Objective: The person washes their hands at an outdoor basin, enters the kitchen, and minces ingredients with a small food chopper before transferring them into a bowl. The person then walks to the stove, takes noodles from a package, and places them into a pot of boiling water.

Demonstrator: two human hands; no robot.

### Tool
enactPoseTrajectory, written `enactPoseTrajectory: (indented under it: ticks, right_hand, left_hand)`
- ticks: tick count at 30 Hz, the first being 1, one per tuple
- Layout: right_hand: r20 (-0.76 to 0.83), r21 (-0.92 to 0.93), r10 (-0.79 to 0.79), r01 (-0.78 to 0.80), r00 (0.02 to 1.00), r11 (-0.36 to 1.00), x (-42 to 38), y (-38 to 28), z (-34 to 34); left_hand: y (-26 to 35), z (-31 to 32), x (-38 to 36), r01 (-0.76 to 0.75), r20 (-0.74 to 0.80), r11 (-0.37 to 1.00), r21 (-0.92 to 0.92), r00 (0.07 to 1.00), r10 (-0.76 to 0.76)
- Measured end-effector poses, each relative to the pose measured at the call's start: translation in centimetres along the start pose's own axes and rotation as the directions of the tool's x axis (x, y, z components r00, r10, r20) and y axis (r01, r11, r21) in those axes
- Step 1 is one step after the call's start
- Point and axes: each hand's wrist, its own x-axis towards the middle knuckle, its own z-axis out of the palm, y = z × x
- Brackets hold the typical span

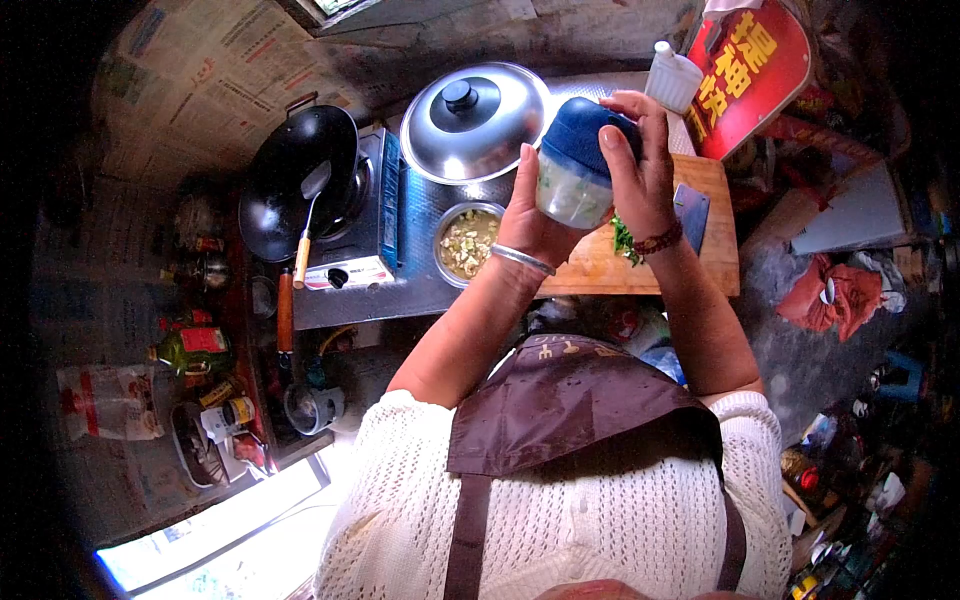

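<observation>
A clear jar with a blue lid (585,135) is held up between both hands, tilted, with pale and green contents. My left hand (540,215) is wrapped under and beside the jar's clear body. My right hand (642,165) grips the blue lid from the right, thumb in front and fingers over the far side. Just below the hands, chopped greens (624,243) and a knife (691,215) lie on the wooden cutting board (590,272). A metal bowl of chopped food in liquid (467,243) stands left of my left wrist.
A black wok (290,160) with a spatula (311,205) rests on the gas stove (385,215) at the left. Behind the bowl lies a large domed steel lid (475,125). A white plastic jug (673,78) and a red sign (750,75) stand at the back right.
</observation>
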Motion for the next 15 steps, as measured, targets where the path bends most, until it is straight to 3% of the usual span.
enactPoseTrajectory:
  ticks: [3,15]
  right_hand:
    - [0.048,-0.077,0.068,-0.064,0.997,0.995,-0.2,0.6,-0.5]
    - [0.062,-0.091,0.009,-0.004,0.998,0.996,-0.4,1.1,-0.9]
  left_hand:
    - [-0.1,-0.1,0.2,0.000,0.021,1.000,-0.009,1.000,0.000]
    - [-0.6,-0.3,0.4,0.014,-0.033,0.999,-0.040,0.999,-0.015]
